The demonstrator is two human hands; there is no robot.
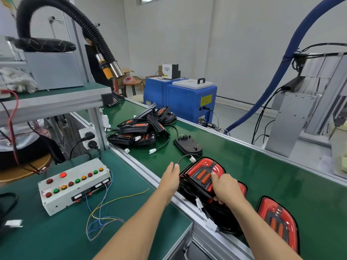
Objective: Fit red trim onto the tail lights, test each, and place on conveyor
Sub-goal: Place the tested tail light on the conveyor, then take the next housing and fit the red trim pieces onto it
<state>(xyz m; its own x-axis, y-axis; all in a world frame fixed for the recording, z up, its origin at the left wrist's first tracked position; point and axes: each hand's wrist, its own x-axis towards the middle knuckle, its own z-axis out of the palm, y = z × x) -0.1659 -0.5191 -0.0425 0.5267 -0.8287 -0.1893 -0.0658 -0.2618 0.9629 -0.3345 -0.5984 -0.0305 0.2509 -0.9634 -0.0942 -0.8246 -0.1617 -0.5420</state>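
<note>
tester (75,186): on the bench left of the belt, one red lamp lit, loose wires trailing toward the belt – within reach of a light's plug, probably why it sits there.
untrimmed pile (139,128): heaped on the belt (244,156) up-line, plugs dangling; looks like the feed stock, parked within arm's reach.
base (188,144): alone on the belt, face down, just past the pile, apart from the hands.
left hand (170,178): forearm crossing bench edge onto belt, fingers straight and together, flat against the light's left edge; no grip – bracing it against the push from the other side, by the look.
light (201,178): the one in work – on the belt at the near rail, tilted up toward the camera, red trim (206,167) over the top end, lead (185,158) and white plug trailing behind.
right hand (224,188): reaching in from the right, curled over the light's near right edge, fingers on the face, thumb under – gripping it, likely seating trim or steadying for test.
done light (277,220): red trim on, face up on the belt to the right, clear of the hands; second one partly hidden under the right wrist.
stage: trim apparently on, plug not at the tester – test not yet done.
</note>
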